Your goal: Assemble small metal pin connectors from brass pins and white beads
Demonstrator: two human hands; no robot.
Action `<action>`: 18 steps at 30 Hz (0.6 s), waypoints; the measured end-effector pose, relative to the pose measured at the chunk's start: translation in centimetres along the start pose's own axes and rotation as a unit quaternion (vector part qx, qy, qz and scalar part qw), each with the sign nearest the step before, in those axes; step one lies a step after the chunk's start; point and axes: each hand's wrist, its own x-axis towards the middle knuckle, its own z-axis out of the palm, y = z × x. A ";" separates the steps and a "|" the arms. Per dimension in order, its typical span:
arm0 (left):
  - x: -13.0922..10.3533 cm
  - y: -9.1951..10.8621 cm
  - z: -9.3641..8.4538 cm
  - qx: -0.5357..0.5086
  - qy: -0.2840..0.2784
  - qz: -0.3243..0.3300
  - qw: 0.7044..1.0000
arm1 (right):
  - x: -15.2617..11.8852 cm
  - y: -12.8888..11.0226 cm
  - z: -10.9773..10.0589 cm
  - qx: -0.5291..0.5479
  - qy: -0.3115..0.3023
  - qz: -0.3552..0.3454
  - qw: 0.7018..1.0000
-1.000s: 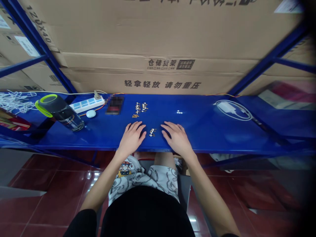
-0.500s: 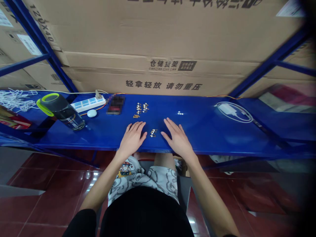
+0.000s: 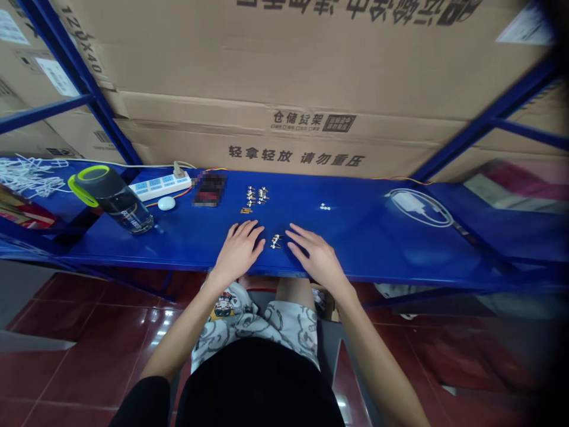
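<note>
A small cluster of metal parts [image 3: 275, 241], pale pins with brownish ends too tiny to make out further, lay loose on the blue tabletop [image 3: 377, 237] close to its near edge, between the two hands and untouched by either. The left hand [image 3: 239, 251] rested flat just to its left, fingers spread and holding nothing; the right hand [image 3: 313, 255] lay palm down just to its right, fingers spread and angled toward the cluster, its grip likewise empty. Judging from that, the handling of this cluster had not begun: nothing was pinched or lifted. Farther back toward the middle of the tabletop sat a larger group of similar parts [image 3: 255, 196] in rough rows, and to its right a few white beads [image 3: 325, 207]. Toward the far left corner stood a dark bottle with a green ring [image 3: 111, 198], a white power strip [image 3: 160, 185] and a small white puck [image 3: 166, 203]; a coiled white charger cable [image 3: 420, 206] lay toward the right end.
</note>
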 end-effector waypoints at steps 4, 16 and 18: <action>0.0 0.2 -0.2 0.002 0.001 0.002 1.000 | -0.2 -1.4 0.9 -0.007 -0.004 -0.033 0.999; 0.0 0.2 -0.1 -0.001 0.007 0.002 1.000 | 1.8 -1.3 1.7 -0.016 -0.024 -0.032 0.999; 0.0 0.2 -0.1 -0.001 0.008 0.002 1.000 | 2.9 -0.2 1.9 0.000 -0.022 -0.036 0.999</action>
